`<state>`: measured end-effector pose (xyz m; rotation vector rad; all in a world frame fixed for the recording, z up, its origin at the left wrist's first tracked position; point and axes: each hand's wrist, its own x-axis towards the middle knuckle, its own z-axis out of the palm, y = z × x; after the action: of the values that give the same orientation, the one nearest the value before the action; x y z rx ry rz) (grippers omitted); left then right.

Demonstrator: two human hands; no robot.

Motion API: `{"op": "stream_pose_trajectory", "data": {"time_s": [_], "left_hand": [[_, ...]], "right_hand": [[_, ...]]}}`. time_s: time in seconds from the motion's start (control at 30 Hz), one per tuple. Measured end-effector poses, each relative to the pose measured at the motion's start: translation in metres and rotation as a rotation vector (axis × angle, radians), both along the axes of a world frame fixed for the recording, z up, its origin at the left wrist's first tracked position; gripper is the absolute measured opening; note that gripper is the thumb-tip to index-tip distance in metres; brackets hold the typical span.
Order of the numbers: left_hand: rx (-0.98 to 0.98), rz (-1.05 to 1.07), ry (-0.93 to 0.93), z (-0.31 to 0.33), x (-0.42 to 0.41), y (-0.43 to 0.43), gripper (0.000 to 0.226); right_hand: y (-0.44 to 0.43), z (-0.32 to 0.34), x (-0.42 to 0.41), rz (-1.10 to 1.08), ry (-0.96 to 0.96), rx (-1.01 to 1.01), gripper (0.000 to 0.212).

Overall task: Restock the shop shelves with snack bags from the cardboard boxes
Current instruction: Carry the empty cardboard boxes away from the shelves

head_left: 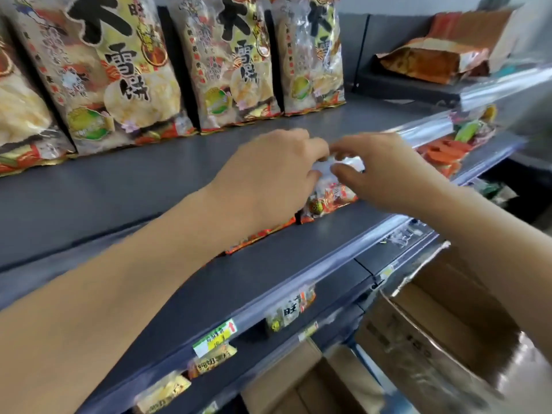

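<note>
A snack bag with clear film and a red-orange bottom edge lies flat on the dark grey shelf, near its front right. My left hand and my right hand both pinch its top edge, fingertips almost meeting. My left forearm covers much of the bag. Behind, several large rice-cracker bags stand upright in a row along the back of the shelf. Open cardboard boxes sit on the floor at lower right.
The shelf's front rail carries price tags. A higher shelf at right holds an orange bag lying down. Lower shelves at right hold red and green packets. More small packets show under the shelf edge.
</note>
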<state>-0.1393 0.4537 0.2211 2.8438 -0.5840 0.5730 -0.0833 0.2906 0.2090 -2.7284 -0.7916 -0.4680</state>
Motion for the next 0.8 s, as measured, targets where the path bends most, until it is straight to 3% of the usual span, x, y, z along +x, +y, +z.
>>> {"op": "stream_pose_trajectory", "data": {"time_s": [0.17, 0.43, 0.57, 0.7, 0.8], "left_hand": [[-0.048, -0.108, 0.192, -0.048, 0.007, -0.110, 0.028], [-0.057, -0.070, 0.601, -0.161, 0.033, -0.272, 0.024], [-0.012, 0.008, 0.712, -0.210, 0.049, -0.312, 0.025], [0.088, 0.054, 0.749, -0.247, 0.067, -0.336, 0.030], [0.182, 0.064, 0.735, -0.269, 0.080, -0.346, 0.032]], "right_hand": [[-0.126, -0.047, -0.012, -0.202, 0.172, 0.007, 0.032], [-0.305, -0.164, -0.020, -0.498, 0.572, -0.050, 0.034], [-0.346, -0.209, -0.031, -0.615, 0.711, -0.062, 0.034], [-0.364, -0.243, -0.032, -0.723, 0.806, -0.024, 0.020], [-0.367, -0.267, -0.030, -0.792, 0.853, 0.011, 0.029]]}}
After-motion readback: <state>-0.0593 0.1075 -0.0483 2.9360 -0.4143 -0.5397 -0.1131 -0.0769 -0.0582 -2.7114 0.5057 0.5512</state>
